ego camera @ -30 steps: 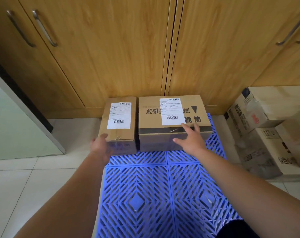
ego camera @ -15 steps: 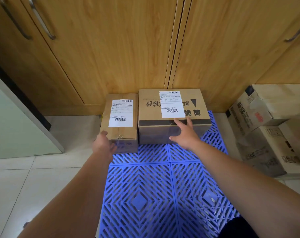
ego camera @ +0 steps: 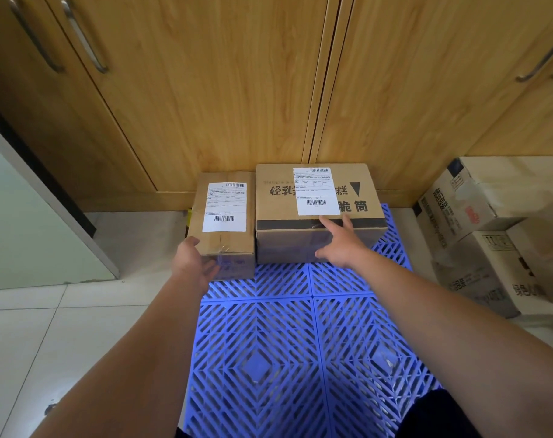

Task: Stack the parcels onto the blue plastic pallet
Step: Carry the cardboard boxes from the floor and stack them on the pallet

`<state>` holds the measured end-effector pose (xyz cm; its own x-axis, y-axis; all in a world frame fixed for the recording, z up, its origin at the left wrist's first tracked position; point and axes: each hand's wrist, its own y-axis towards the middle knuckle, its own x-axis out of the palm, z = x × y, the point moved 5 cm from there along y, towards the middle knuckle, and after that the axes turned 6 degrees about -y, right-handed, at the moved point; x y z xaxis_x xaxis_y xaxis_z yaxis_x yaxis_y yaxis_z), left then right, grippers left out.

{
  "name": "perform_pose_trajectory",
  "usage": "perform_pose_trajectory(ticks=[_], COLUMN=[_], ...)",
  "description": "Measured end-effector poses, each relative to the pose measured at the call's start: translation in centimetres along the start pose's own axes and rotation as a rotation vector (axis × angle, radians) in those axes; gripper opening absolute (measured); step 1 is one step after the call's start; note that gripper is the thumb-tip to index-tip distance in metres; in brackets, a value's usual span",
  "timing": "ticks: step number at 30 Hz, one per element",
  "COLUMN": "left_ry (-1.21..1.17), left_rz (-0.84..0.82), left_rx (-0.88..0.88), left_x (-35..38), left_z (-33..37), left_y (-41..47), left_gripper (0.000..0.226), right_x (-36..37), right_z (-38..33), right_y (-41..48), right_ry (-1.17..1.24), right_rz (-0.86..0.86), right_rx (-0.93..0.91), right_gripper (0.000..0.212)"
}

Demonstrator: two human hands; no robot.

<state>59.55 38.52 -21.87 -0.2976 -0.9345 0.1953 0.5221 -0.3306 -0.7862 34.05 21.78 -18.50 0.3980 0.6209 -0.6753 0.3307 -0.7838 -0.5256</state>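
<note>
Two cardboard parcels stand side by side at the far end of the blue plastic pallet (ego camera: 278, 358), against the cupboard. The narrow parcel (ego camera: 234, 248) on the left carries a white label. The wider parcel (ego camera: 300, 240) on the right has black print and a white label. My left hand (ego camera: 193, 263) is open at the near left corner of the narrow parcel, touching or just off it. My right hand (ego camera: 341, 245) lies flat with spread fingers on the front top edge of the wider parcel. Neither hand grips anything.
Wooden cupboard doors (ego camera: 221, 90) with metal handles rise right behind the pallet. Several more cardboard boxes (ego camera: 477, 222) are piled on the floor at the right. A pale panel (ego camera: 25, 222) stands at the left. Light floor tiles (ego camera: 47, 343) surround the pallet.
Both hands have stayed at the parcels' front edges and shifted only a little. The view has tilted slightly, so the parcels sit a bit higher in it.
</note>
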Motion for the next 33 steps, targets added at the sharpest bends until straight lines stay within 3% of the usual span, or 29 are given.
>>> perform_pose_trajectory(ticks=[2,8,16,23,29,33], left_ry=[0.002,0.000,0.091,0.212,0.367,0.439], left_rz=[-0.005,-0.026,0.023,0.071,0.062,-0.060], left_rx=[-0.005,-0.015,-0.049,0.023,0.103,0.031], left_x=[0.0,-0.2,-0.5,-0.6,0.1,1.9], left_z=[-0.1,-0.1,-0.7,0.9,1.9,1.6], left_y=[-0.4,-1.1,-2.4,-6.4,-8.2,-15.0], left_gripper=[0.031,0.056,0.062,0.049,0.047,0.023], right_x=[0.0,-0.2,-0.4,-1.3,-3.3,-6.5], right_z=[0.0,-0.2,-0.1,0.5,1.0,0.1], right_y=[-0.1,-0.8,-3.5,-6.8,-8.5,-14.1], right_ry=[0.016,0.052,0.042,0.068,0.125,0.177], right_rz=[-0.008,-0.018,0.005,0.012,0.037,0.022], right_rx=[0.002,-0.043,-0.117,-0.137,-0.061,0.033], right_gripper=[0.095,0.092,0.087,0.073,0.039,0.034])
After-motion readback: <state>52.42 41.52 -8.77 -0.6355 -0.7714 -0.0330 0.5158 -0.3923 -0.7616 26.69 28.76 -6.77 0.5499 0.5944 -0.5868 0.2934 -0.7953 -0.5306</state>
